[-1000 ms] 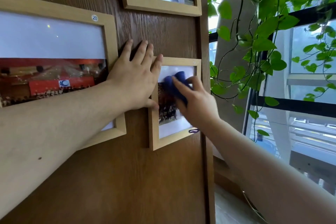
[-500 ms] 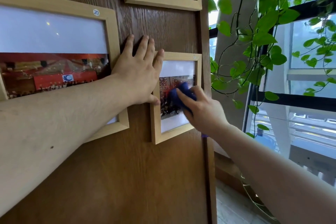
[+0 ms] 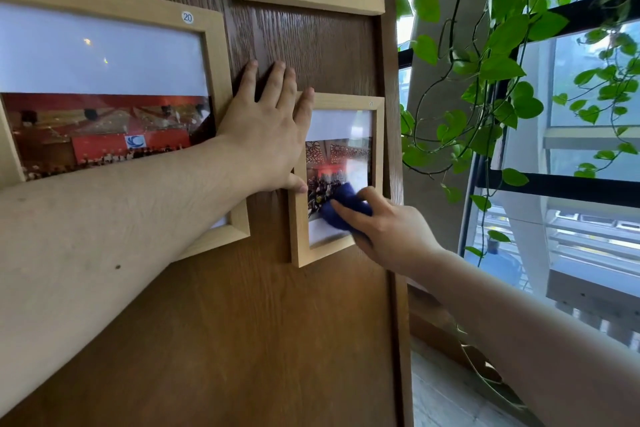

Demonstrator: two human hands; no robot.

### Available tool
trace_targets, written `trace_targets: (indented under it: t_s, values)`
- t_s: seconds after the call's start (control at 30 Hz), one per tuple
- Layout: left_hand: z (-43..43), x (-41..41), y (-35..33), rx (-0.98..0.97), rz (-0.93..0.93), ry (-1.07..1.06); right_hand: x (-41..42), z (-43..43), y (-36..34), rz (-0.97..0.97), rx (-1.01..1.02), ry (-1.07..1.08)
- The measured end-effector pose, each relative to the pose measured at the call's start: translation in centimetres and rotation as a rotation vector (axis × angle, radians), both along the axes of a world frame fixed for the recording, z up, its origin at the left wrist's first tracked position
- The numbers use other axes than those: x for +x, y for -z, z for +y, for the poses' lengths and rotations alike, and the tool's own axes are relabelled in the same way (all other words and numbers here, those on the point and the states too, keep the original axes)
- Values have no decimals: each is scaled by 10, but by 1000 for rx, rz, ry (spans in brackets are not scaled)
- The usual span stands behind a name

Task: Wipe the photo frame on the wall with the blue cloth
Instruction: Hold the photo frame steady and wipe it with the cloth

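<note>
we see a small light-wood photo frame [image 3: 298, 218] hanging on a dark wood-grain wall panel [image 3: 242, 322], close to the panel's right edge. its glass covers a photograph of a crowded hall with a white margin above and below.

the right hand [image 3: 388, 229] presses a blue cloth [image 3: 341, 206] against the lower part of the glass, near the frame's bottom right corner. the fingers [image 3: 353, 215] are curled over the bunched cloth and pin it flat to the glass; the cloth shows only at the fingertips, the rest is hidden under the hand.

the left hand [image 3: 266, 135] lies flat and open against the wall, holding nothing. its fingers are spread upward on the panel, the little finger overlaps the frame's top left corner and the thumb tip touches the frame's left rail (the palm itself sits on the panel between two frames).

to the left hangs a larger wooden frame [image 3: 221, 55] with a round sticker reading 20 [image 3: 187, 17] on its top rail; the left forearm crosses its lower right corner. above the small frame hangs another wooden frame [image 3: 311, 0], cut off by the top edge of the view.

right of the panel, a trailing green-leaved vine [image 3: 502, 73] hangs in front of a window with dark bars [image 3: 554, 187].
</note>
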State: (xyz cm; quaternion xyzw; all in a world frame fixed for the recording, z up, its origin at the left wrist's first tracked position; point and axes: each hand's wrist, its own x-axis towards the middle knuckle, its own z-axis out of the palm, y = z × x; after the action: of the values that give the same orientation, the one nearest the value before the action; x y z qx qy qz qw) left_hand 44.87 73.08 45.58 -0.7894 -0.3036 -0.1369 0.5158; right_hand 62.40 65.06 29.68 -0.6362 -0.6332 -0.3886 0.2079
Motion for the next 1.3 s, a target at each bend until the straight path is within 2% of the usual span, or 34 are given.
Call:
trace_targets:
  t_s: [0.1, 0.23, 0.37, 0.47, 0.67, 0.83, 1.0, 1.3]
  values:
    - [-1, 0, -1, -4, -4, 0, -15, 1, 1, -77, -50, -64]
    - [1, 0, -1, -8, -7, -1, 5, -7, 9, -165, -109, 12]
    - [1, 0, -1, -14, -5, -2, 39, -17, 19, -54, -144, 191]
    - [1, 1, 0, -17, -7, 0, 45, -21, 23, -1, -154, 249]
    - [1, 1, -1, -10, -3, -3, 25, -20, 17, 40, -140, 99]
    - [-2, 0, 0, -18, -2, -12, -5, -15, 8, -38, -191, -62]
    - [-3, -4, 2, -35, -8, 20, -6, -21, -12, 7, -117, -47]
    - [-22, -46, 36, -64, 77, 263, -31, -55, -33, -2, -91, 92]
